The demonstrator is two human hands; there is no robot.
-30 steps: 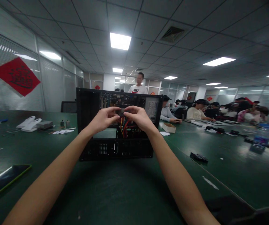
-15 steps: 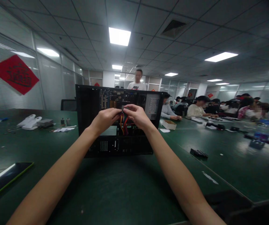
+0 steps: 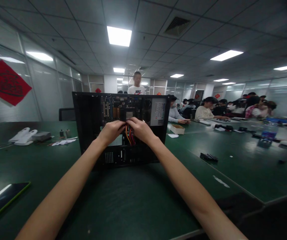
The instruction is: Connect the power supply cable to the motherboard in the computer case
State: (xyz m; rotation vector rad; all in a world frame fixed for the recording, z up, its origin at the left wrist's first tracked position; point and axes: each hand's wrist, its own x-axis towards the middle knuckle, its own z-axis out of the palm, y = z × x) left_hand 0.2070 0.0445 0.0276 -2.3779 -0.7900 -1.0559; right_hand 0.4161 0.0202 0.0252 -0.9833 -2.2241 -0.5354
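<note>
An open black computer case (image 3: 88, 110) stands upright on the green table (image 3: 133, 203), its inside facing me. Within it are a motherboard (image 3: 115, 106) and, at the upper right, a power supply (image 3: 157, 111) with a pale label. Both my hands reach into the case and meet at its middle. My right hand (image 3: 141, 129) is closed at the top of a bundle of coloured power cables (image 3: 130, 135). Close against it, my left hand (image 3: 111, 132) has its fingertips pinched at the same spot. The fingers cover whatever is between them there.
A tablet-like black panel with a green edge (image 3: 5, 203) lies at the near left. White items (image 3: 25, 136) and a grey box (image 3: 41, 136) sit further back. At right are a small open box (image 3: 177, 129), a black part (image 3: 208, 157) and a bottle (image 3: 269, 130). Several people sit beyond; one person stands behind the case.
Both hands have moved slightly down inside the case, uncovering a square silvery part on the motherboard. The whole view has shifted as the camera turned a little right.
</note>
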